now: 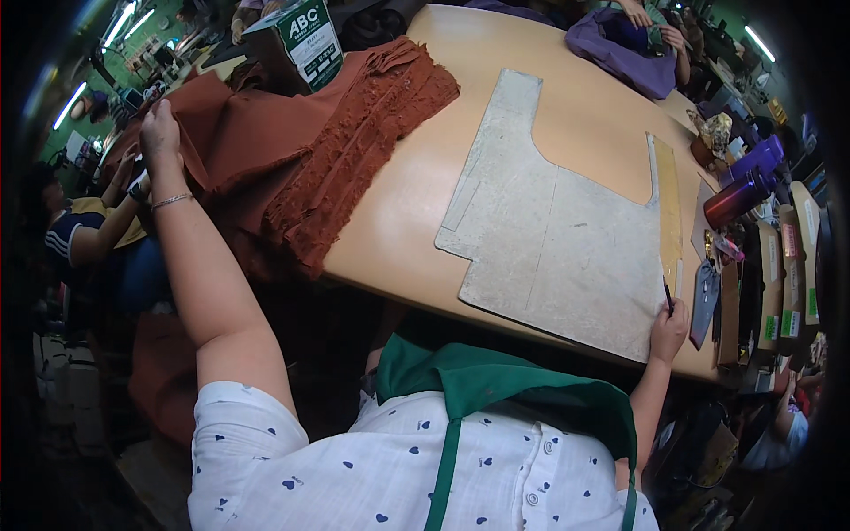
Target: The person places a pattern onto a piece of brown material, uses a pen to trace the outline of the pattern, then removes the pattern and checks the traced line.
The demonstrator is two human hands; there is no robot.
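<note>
My left arm reaches far out to the left, and my left hand is closed on the edge of a rust-brown fabric. That fabric lies in a thick stack of layers with frayed edges at the table's left side. By the table's front right, my right hand is closed round a slim dark pen or pencil, its tip pointing away from me. Beside that hand lies a large grey pattern template, flat, with a curved cutout on its far right side. A narrow yellowish strip runs along its right edge.
A green and white can stands on the fabric stack. Along the right of the tan table are scissors, a dark red bottle and a purple bottle. Across the table, another person's hands are near purple cloth. Someone sits at left.
</note>
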